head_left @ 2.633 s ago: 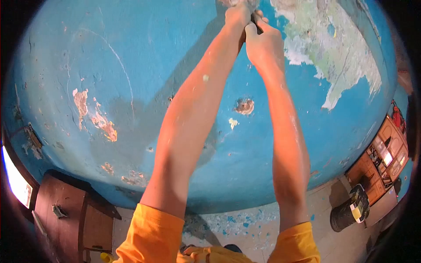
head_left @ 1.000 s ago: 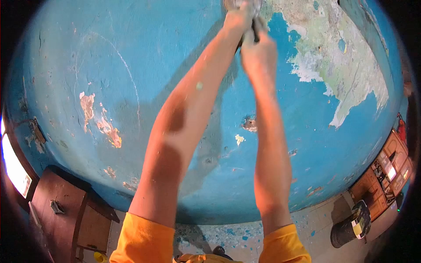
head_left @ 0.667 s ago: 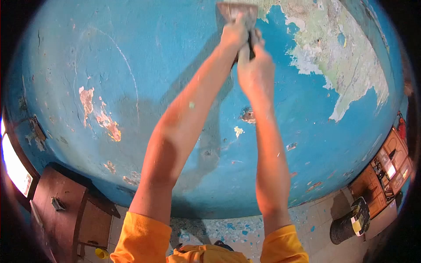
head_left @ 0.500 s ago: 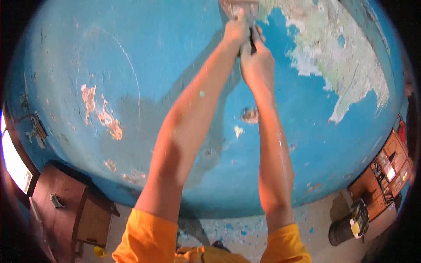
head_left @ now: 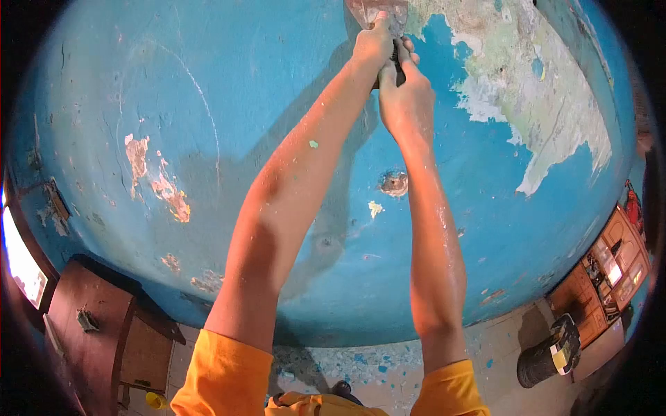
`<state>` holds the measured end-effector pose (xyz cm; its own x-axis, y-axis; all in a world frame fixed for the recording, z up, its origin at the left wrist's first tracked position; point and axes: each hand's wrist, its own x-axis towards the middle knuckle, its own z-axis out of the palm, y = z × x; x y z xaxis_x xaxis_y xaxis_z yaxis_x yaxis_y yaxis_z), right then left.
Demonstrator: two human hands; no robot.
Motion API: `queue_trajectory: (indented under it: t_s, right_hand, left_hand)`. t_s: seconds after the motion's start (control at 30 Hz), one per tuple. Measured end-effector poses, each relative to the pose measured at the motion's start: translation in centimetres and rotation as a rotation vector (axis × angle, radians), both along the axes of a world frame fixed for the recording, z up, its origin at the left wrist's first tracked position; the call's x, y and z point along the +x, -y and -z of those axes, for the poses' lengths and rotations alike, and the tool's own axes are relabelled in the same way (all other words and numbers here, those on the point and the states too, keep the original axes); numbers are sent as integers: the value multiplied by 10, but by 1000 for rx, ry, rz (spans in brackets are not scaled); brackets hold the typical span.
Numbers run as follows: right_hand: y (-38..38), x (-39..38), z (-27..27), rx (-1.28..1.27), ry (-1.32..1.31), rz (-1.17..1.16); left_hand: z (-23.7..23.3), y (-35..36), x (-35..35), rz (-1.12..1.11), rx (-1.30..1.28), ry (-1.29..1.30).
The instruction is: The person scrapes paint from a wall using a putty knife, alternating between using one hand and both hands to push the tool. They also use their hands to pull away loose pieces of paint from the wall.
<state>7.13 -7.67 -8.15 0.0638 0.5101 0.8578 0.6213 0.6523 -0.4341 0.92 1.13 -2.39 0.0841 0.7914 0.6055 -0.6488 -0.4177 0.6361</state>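
Both my arms reach up to a scraper at the top of the view, its wide blade against the blue wall. My left hand grips it near the blade, with the thumb laid along the metal. Lower down, my right hand is wrapped round the dark handle. To the right of the blade, a large patch of bare plaster shows where paint is gone, with ragged edges. The blade's upper end is cut off by the frame.
A brown wooden desk stands at lower left beside a bright window. At lower right are a black bucket-like container and a wooden cabinet. Blue paint chips litter the floor. A small hole marks the wall.
The view has shifted slightly. Both hands stay closed on the scraper at nearly the same spot, and the bare patch looks much the same.
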Motion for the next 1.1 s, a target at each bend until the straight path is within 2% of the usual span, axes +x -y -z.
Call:
queue_trajectory:
  t_s: [0.03,0.1,0.17,0.2,0.27,0.33,0.37,0.47,0.57,0.63,0.73,0.77,0.83,0.87,0.9,0.97,1.0,1.03,1.1]
  right_hand:
    - [4,3,9,-1,1,5]
    - [-1,2,27,93,-36,33]
    - [-20,-3,23,180,-47,22]
    - [-31,-3,7,286,-46,11]
    - [-31,-5,-63,253,52,-5]
    - [-20,-12,-82,282,51,-79]
    - [-18,-8,-74,275,45,-123]
    - [-19,6,-16,220,63,34]
    - [-1,26,2,146,104,98]
    - [3,39,-8,108,110,117]
    - [2,54,-36,72,283,284]
    - [1,64,-45,81,280,290]
    - [1,87,-54,149,441,297]
    - [12,92,-61,162,490,335]
    - [15,102,-60,159,487,339]
    - [22,110,-55,259,498,197]
    - [27,106,-53,170,519,306]
    - [24,95,-60,187,526,299]
    - [17,84,-74,35,536,425]
  left_hand:
    - [2,0,5,6,5,45]
    - [16,0,6,-51,33,-17]
    - [27,-8,4,-103,75,-102]
    - [-3,-57,-2,-311,270,-241]
    - [-60,-25,-18,-266,152,-173]
    - [-70,-16,-23,-243,143,-147]
    - [-64,-14,-22,-218,133,-140]
    - [-22,-7,-7,-68,109,-48]
    - [12,8,18,76,65,80]
    - [10,15,38,166,7,227]
    - [-11,12,49,213,2,358]
    - [-18,9,60,219,10,356]
    - [-20,4,82,204,61,539]
    - [-23,21,86,293,-15,608]
    - [-24,25,95,309,29,632]
    - [-15,28,109,301,49,603]
    - [-18,23,102,297,60,613]
    - [-23,20,93,273,54,620]
    - [-33,15,89,240,32,642]
